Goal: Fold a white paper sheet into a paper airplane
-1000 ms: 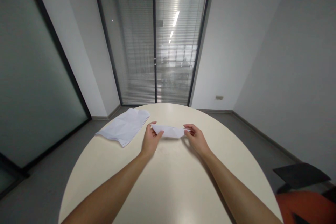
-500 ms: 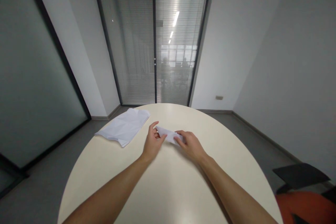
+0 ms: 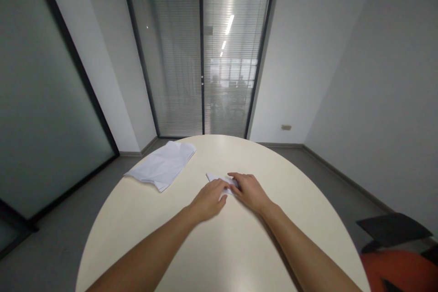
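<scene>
A small piece of folded white paper [image 3: 212, 176] lies low at the table's middle, partly hidden under both hands. My left hand [image 3: 209, 199] is palm down, its fingertips resting on top of the paper and its thumb apart from them on the near side. At the paper's right end, my right hand [image 3: 251, 190] is closed on it, with the thumb near and the index finger reaching along the far side. The folds beneath my fingers are too covered to make out.
A loose stack of creased white paper sheets [image 3: 164, 164] lies on the round cream table [image 3: 219, 242], at its far left edge. Beyond the right edge stands a chair with a red seat [image 3: 398, 267]. A glass door with blinds [image 3: 201, 59] is behind the table.
The folded paper has come down toward the table. My left hand has turned palm down and moved right and nearer, from the paper's left end onto its top. My right hand barely moved.
</scene>
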Motion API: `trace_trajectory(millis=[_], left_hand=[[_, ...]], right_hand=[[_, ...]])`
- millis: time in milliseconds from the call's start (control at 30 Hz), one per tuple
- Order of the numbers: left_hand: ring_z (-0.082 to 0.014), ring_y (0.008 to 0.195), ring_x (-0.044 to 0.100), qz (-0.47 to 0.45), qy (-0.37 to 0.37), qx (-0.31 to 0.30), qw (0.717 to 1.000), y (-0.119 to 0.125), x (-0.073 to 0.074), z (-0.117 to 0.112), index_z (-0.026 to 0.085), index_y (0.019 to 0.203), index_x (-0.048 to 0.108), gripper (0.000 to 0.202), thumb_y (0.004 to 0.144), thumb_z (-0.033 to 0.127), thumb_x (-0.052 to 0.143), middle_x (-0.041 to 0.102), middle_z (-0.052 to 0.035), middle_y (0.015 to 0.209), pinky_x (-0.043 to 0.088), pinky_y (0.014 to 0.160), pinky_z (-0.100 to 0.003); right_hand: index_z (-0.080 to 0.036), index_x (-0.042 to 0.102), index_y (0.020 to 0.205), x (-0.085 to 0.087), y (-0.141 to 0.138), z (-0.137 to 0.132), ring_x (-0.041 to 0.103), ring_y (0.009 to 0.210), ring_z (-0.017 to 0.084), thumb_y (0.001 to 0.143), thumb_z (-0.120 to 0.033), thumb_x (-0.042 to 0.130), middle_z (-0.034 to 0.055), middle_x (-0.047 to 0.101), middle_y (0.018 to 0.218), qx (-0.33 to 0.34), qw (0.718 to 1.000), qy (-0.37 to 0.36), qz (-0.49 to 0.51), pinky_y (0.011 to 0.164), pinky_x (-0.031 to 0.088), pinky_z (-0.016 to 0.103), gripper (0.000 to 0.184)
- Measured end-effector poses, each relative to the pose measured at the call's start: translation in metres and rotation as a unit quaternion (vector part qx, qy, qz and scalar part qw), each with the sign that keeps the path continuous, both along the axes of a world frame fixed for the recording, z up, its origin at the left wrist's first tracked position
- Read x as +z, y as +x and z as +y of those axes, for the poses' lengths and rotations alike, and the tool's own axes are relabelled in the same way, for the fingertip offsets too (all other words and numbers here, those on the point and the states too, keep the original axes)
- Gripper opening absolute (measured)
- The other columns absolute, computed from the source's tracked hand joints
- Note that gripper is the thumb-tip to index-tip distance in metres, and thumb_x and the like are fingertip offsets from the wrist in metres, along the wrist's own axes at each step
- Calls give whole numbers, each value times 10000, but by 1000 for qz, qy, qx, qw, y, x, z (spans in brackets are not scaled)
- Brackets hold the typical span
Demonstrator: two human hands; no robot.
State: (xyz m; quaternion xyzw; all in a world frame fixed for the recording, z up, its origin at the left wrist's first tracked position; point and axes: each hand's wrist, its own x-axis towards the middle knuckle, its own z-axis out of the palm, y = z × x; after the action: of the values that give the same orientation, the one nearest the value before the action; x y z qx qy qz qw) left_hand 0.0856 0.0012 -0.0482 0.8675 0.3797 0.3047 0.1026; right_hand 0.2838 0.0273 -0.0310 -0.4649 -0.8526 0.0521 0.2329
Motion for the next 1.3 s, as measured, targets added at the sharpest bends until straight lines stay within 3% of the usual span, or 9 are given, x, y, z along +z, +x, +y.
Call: trace_trajectory(millis=[167, 300, 467, 633, 767, 933, 1133, 1300], left_hand=[[-212, 1130, 577, 12, -37, 29, 999, -2, -2, 1, 225, 1189, 561, 298, 911, 170, 471, 627, -64, 1171, 449, 1008, -352], [-208, 1207, 572, 12, -44, 49, 998, -4, -6, 6, 221, 1228, 600, 348, 951, 174, 395, 634, -78, 1271, 425, 1059, -363], [-260, 1397, 417, 71, -39, 66, 995, -6, -13, 10, 156, 1409, 495, 458, 974, 259, 394, 484, -140, 1485, 303, 1157, -459], [-288, 1457, 311, 129, -48, 121, 983, -5, -15, 9, 91, 1459, 422, 525, 974, 284, 361, 363, -173, 1555, 246, 1174, -509], [-283, 1465, 294, 133, -46, 145, 979, -3, -13, 7, 100, 1458, 420, 521, 970, 268, 352, 359, -175, 1556, 225, 1180, -517], [-306, 1459, 303, 129, -56, 184, 973, -3, -14, 8, 99, 1442, 440, 506, 974, 263, 341, 374, -185, 1547, 226, 1169, -541], [-316, 1392, 403, 97, -40, 193, 975, -6, -14, 12, 153, 1367, 532, 448, 942, 252, 431, 481, -171, 1479, 265, 1137, -545], [-285, 1142, 568, 99, 8, 163, 982, -12, -5, 14, 179, 1177, 673, 316, 930, 277, 501, 658, -141, 1190, 346, 1076, -479]], right_hand=[[-212, 661, 1219, -4, 0, 2, 584, 1180, 252, 960, -301, 504, 97, 656, 1279, 52, 998, 30, 5, 1006, 436, 402, 316], [-190, 542, 1392, -11, -2, 0, 513, 1308, 264, 978, -333, 468, 120, 565, 1415, 130, 991, -28, -1, 1099, 391, 439, 444], [-169, 263, 1560, -16, -2, -5, 212, 1487, 321, 1001, -528, 364, 134, 260, 1599, 96, 987, -113, -53, 1195, 211, 539, 673], [-177, 223, 1569, -12, -3, -8, 117, 1502, 333, 996, -604, 285, 120, 157, 1620, 52, 984, -145, -94, 1204, 147, 557, 718], [-209, 246, 1565, -11, -3, -10, 118, 1501, 349, 978, -639, 316, 112, 186, 1616, 42, 987, -130, -85, 1196, 144, 577, 731], [-260, 274, 1556, -9, -4, -13, 146, 1497, 351, 980, -610, 358, 96, 231, 1612, 98, 986, -111, -80, 1181, 165, 605, 679], [-255, 535, 1414, -5, -5, -8, 446, 1377, 281, 1007, -384, 419, 96, 508, 1474, 151, 988, -31, -30, 1142, 337, 497, 442], [-246, 669, 1248, -1, -1, -2, 614, 1168, 225, 990, -287, 453, 72, 699, 1229, 140, 990, 17, -22, 1070, 413, 415, 339]])
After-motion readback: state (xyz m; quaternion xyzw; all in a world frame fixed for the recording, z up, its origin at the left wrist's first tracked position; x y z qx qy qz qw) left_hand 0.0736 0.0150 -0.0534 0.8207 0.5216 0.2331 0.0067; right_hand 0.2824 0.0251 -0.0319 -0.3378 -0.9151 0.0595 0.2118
